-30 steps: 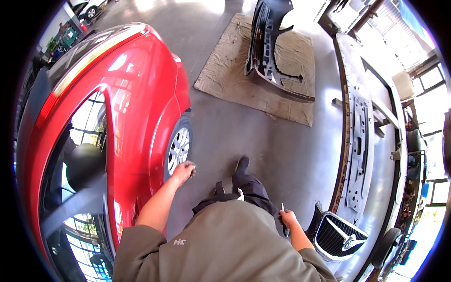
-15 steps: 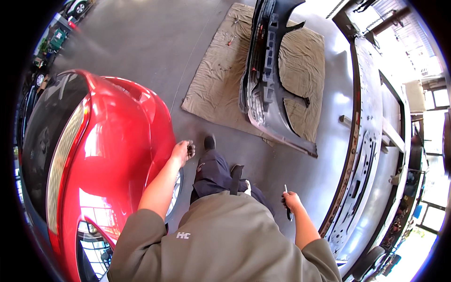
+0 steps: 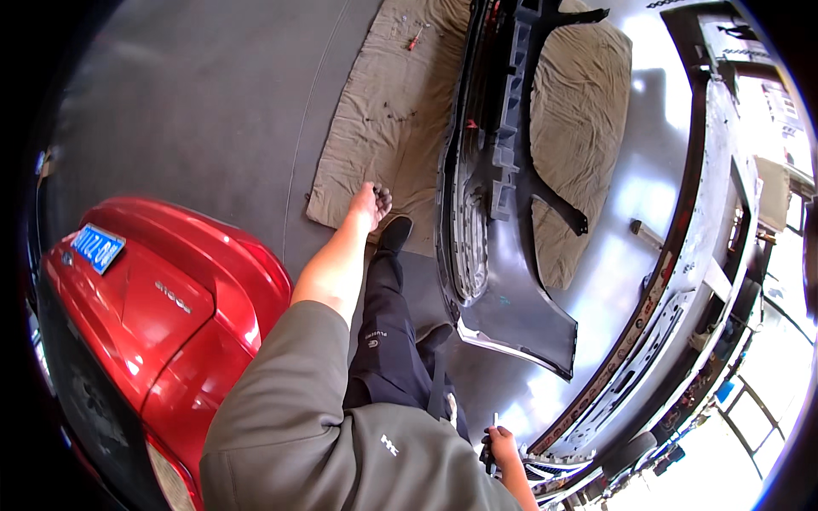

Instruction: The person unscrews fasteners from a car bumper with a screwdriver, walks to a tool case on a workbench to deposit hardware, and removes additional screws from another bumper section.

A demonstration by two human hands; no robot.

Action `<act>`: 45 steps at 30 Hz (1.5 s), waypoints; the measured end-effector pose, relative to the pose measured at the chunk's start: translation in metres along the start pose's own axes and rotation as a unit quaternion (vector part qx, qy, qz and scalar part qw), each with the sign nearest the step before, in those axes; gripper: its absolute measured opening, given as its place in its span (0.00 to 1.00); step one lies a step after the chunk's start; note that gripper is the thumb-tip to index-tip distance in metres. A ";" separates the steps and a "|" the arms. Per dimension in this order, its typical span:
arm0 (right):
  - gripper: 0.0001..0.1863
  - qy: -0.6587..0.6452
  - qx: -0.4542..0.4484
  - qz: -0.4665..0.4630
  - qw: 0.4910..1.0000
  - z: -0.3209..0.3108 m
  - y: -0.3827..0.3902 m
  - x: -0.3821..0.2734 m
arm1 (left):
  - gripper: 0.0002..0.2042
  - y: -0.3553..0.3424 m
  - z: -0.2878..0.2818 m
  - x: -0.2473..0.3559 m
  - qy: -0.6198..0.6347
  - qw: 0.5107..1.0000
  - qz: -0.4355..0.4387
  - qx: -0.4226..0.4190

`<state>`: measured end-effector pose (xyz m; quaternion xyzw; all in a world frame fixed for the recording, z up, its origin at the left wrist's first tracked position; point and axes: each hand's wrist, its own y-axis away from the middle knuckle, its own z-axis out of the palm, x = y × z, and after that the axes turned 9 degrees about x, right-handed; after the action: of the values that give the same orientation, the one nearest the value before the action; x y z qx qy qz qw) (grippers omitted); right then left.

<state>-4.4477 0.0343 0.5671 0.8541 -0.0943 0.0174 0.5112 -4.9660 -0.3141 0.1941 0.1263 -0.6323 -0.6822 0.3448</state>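
Note:
My left hand (image 3: 372, 202) is stretched forward over the near left part of a brown cloth (image 3: 358, 153). Its fingers are curled in and look dark; whatever they may enclose is hidden. Low by my right side, my right hand (image 3: 503, 446) is closed around a slim hand tool (image 3: 495, 422) with a silver shaft and a dark lower part; its exact kind is too small to tell. Ahead of me a dark bumper cover (image 3: 511, 255) lies lengthwise on the cloth, its near end reaching past the cloth onto the floor. Neither hand touches it.
A red car (image 3: 179, 289) stands close on my left. A red-handled tool (image 3: 415, 40) and several small dark parts (image 3: 392, 113) lie on the cloth. To the right is a long metal frame (image 3: 673, 247), with a small block (image 3: 646, 233) on the floor beside it.
I have stepped forward past the red car, and the bumper cover is nearer. My left hand has moved from beside the car to over the cloth. The right hand keeps the tool.

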 end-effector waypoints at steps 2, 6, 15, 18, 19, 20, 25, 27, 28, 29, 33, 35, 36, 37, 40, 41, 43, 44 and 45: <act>0.16 -0.039 0.006 0.035 0.999 0.001 0.006 -0.022 | 0.10 -0.029 0.023 0.030 -0.009 1.000 0.004 0.014; 0.16 -0.076 0.022 0.017 0.997 0.004 0.009 -0.046 | 0.15 -0.054 0.058 0.071 -0.019 0.999 0.024 0.017; 0.15 -0.112 0.010 0.006 0.994 0.028 0.006 -0.022 | 0.26 -0.006 0.028 0.046 -0.143 0.987 0.059 0.034; 0.16 -0.153 0.005 -0.017 0.988 0.037 0.001 0.007 | 0.24 0.032 -0.016 0.009 -0.254 0.966 0.029 0.042; 0.15 -0.170 0.006 -0.024 0.985 0.041 -0.001 0.022 | 0.21 0.046 -0.038 -0.004 -0.290 0.955 0.027 0.047; 0.15 -0.190 0.005 -0.031 0.981 0.048 -0.007 0.037 | 0.19 0.061 -0.056 -0.014 -0.327 0.943 0.028 0.051; 0.14 -0.288 -0.002 -0.049 0.956 0.080 -0.031 0.174 | 0.18 0.160 -0.109 -0.094 -0.515 0.854 0.029 0.069; 0.14 -0.331 -0.004 -0.038 0.943 0.095 -0.042 0.238 | 0.16 0.191 -0.124 -0.131 -0.565 0.821 0.051 0.055; 0.14 -0.352 0.002 -0.032 0.935 0.106 -0.051 0.274 | 0.14 0.205 -0.128 -0.152 -0.604 0.793 0.061 0.050; 0.13 -0.363 0.028 -0.034 0.931 0.113 -0.054 0.314 | 0.12 0.217 -0.132 -0.181 -0.624 0.778 0.072 0.030; 0.13 -0.512 0.085 0.018 0.854 0.132 -0.056 0.431 | 0.11 0.239 -0.126 -0.269 -0.688 0.716 0.029 -0.114; 0.14 -0.564 0.110 0.064 0.816 0.130 -0.040 0.490 | 0.12 0.285 -0.108 -0.338 -0.726 0.655 -0.007 -0.210; 0.14 -0.580 0.116 0.064 0.804 0.127 -0.042 0.517 | 0.11 0.289 -0.103 -0.364 -0.752 0.628 -0.015 -0.200; 0.14 -0.587 0.125 0.071 0.797 0.118 -0.046 0.542 | 0.11 0.294 -0.101 -0.390 -0.775 0.602 -0.024 -0.191; 0.14 -0.623 0.142 0.106 0.762 0.118 -0.048 0.629 | 0.16 0.357 -0.099 -0.485 -0.859 0.483 0.039 -0.166; 0.14 -0.658 0.161 0.119 0.726 0.125 -0.051 0.653 | 0.15 0.369 -0.091 -0.520 -0.887 0.423 0.051 -0.177; 0.15 -0.712 0.189 0.143 0.660 0.130 -0.056 0.704 | 0.17 0.380 -0.080 -0.608 -0.931 0.289 0.072 -0.211; 0.16 -0.740 0.207 0.162 0.620 0.144 -0.064 0.730 | 0.16 0.378 -0.075 -0.661 -0.941 0.239 0.080 -0.227; 0.17 -0.766 0.205 0.173 0.584 0.165 -0.073 0.737 | 0.12 0.378 -0.058 -0.707 -0.946 0.194 0.118 -0.230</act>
<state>-3.7224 -0.1822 0.5180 0.6007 -0.5911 -0.5361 0.0484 -4.2965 0.1005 0.3568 -0.7748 -0.3073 -0.3566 -0.4220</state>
